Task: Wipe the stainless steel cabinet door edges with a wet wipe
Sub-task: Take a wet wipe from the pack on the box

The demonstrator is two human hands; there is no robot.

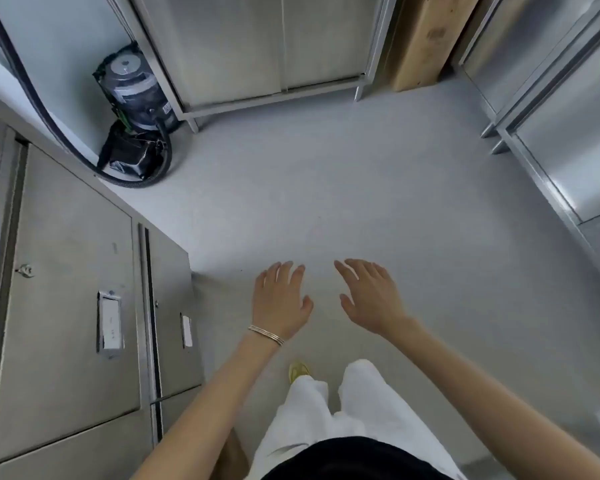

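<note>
So both hands were out in front over the floor (326, 188), palms down, touching nothing. The left hand (279, 299) had its grip apart, fingers spread and relaxed, holding nothing; thin bangles (266, 335) sat on that wrist. The right hand (371, 296) was the same deal: grip apart, fingers fanned out, nothing in it. The two hands were near each other, thumbs facing inward, not touching.

Steel cabinets stood on three sides. The front cabinet (229, 46) was at the far end on short legs, its two doors meeting at a seam in the middle. The left cabinet (70, 265) ran along the left side, closest to the left hand, with a small pale plate (110, 323) on its big door. The right cabinet (575, 143) lined the right side, well apart from both hands.

A dark vacuum (136, 95) sat in the far left corner beside the front cabinet, its hose (45, 119) curving along the wall. A brown box (426, 39) leaned just right of the front cabinet. Down below were white trousers (361, 410) and a yellow shoe (299, 370).
</note>
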